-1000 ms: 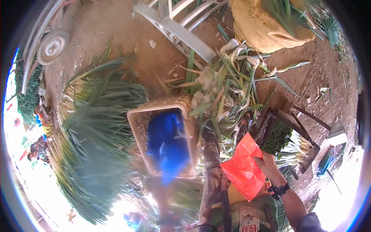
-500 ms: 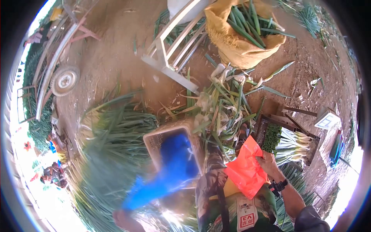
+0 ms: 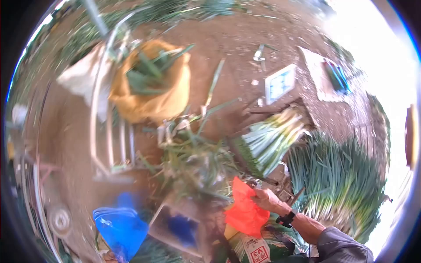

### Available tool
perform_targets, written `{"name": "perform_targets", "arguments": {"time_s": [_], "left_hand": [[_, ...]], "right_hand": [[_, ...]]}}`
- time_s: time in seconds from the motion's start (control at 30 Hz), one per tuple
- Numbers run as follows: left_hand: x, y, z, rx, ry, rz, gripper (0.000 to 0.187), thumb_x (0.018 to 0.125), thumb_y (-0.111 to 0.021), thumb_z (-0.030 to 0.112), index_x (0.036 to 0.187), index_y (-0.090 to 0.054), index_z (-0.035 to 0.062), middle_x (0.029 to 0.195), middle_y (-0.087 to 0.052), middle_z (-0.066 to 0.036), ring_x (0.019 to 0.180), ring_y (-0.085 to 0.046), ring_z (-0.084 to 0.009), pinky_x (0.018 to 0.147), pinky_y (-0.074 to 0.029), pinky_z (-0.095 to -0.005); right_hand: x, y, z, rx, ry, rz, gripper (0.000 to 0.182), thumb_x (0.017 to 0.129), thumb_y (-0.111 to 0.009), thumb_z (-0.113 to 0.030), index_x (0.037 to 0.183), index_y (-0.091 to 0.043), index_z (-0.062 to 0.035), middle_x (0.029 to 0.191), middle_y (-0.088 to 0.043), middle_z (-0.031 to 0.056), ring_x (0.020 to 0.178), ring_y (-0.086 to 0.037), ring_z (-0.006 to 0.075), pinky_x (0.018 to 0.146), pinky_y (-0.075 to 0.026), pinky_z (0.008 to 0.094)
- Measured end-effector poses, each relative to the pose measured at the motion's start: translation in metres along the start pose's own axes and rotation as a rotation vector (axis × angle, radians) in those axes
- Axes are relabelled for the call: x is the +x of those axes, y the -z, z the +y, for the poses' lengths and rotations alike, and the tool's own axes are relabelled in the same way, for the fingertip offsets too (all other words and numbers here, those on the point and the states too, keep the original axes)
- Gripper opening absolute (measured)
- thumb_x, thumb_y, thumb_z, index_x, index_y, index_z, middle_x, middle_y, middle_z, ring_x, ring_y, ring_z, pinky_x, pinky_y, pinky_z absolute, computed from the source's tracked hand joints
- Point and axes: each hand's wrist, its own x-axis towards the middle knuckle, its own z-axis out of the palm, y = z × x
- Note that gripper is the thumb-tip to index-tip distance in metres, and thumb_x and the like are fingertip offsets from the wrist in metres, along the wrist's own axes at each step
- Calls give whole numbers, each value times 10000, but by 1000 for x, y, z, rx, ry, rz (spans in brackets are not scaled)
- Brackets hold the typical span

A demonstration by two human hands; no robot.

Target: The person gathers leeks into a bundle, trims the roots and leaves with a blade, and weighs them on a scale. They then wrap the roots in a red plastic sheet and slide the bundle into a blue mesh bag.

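My right hand (image 3: 266, 200), with a black watch on the wrist, is closed on a bright orange-red plastic bag (image 3: 246, 212) held over my lap. At the bottom left, my left hand (image 3: 110, 256) is partly cut off by the frame edge, its fingers closed on the lower end of a blue plastic bag (image 3: 123, 230). The blue bag hangs spread out left of a plastic crate (image 3: 160, 221). Inside the crate lies more blue material (image 3: 182, 230), blurred. Trimmed leaves and peelings (image 3: 197, 162) are heaped beyond the crate.
A yellow sack (image 3: 175, 94) of green leaves stands beside a metal frame (image 3: 96, 109) and a white sack (image 3: 87, 74). Leeks or large scallions (image 3: 272, 138) lie on a low stand, with a bigger pile (image 3: 337, 175) at right. A white-framed device (image 3: 280, 83) sits behind.
My view has turned to the right. The blue bag, blurred over the crate before, now hangs left of it in my left hand. My right hand still grips the orange-red bag.
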Motion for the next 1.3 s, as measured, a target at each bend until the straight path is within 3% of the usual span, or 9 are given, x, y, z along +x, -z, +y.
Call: {"name": "perform_targets", "arguments": {"time_s": [0.2, 0.3, 0.5, 0.63, 0.77, 0.87, 0.97, 1.0, 1.3], "left_hand": [[-9, -80, -6, -115, -271, -105, 114, 958, -707, 62, 1055, -660, 27, 1026, -690, -162, 951, -656, -348, 873, -536, -432], [23, -74, 94, -253, -440, -14, 133, 973, -675, 64, 1090, -653, 7, 1060, -686, -183, 985, -652, -369, 915, -527, -454], [7, -93, 257, -931, -160, -108, 172, 989, -603, 61, 1130, -646, -27, 1138, -666, -232, 1089, -624, -414, 947, -500, -520], [-6, -73, 399, -1369, 114, -214, 151, 889, -609, 166, 901, -597, 16, 947, -626, -115, 902, -598, -199, 890, -479, -355], [-37, -34, 491, -1373, 276, -427, 148, 915, -633, 134, 985, -627, 4, 1047, -627, -109, 1000, -579, -206, 954, -462, -371], [-50, -63, 521, -1390, 209, -380, 141, 922, -658, 135, 990, -641, 12, 967, -657, -74, 933, -604, -182, 904, -489, -351], [-64, -82, 553, -1418, 302, -484, 116, 914, -686, 159, 951, -660, 52, 962, -672, -49, 876, -623, -156, 823, -514, -313], [-71, -88, 566, -1447, 335, -510, 106, 911, -691, 158, 949, -663, 63, 957, -674, -39, 877, -625, -148, 821, -513, -307], [-120, -220, 606, -1511, 495, -706, 69, 888, -726, 126, 907, -667, 97, 886, -669, -21, 802, -645, -145, 678, -587, -307]], "right_hand": [[-75, 21, 48, 142, -331, 79, 251, 910, -680, -254, 949, -594, -22, 735, -615, 230, 698, -640, 430, 614, -488, 486], [-118, 38, 81, 220, -339, 163, 243, 912, -670, -247, 989, -607, -26, 740, -622, 230, 693, -638, 426, 619, -490, 482], [-186, 75, 170, 323, -343, 316, 136, 903, -649, -162, 949, -587, -51, 708, -621, 200, 709, -668, 406, 620, -514, 479], [-231, 106, 225, 479, -468, 462, 182, 929, -657, -178, 1019, -635, -22, 758, -644, 208, 672, -661, 309, 639, -512, 420], [-284, 152, 263, 489, -533, 513, 213, 939, -617, -207, 1071, -660, -45, 836, -688, 214, 758, -690, 337, 703, -534, 425], [-299, 160, 293, 517, -614, 518, 224, 925, -631, -209, 1056, -658, -30, 832, -685, 215, 760, -687, 335, 713, -534, 416], [-313, 168, 309, 556, -608, 593, 163, 912, -666, -154, 989, -655, -10, 710, -615, 91, 678, -548, 115, 635, -490, 339], [-317, 164, 319, 545, -624, 560, 225, 914, -636, -209, 1040, -656, -23, 814, -670, 210, 740, -679, 275, 701, -528, 398], [-298, 184, 321, 576, -638, 543, 231, 926, -624, -166, 1092, -670, -14, 789, -679, 143, 733, -611, 128, 689, -517, 345]]}}
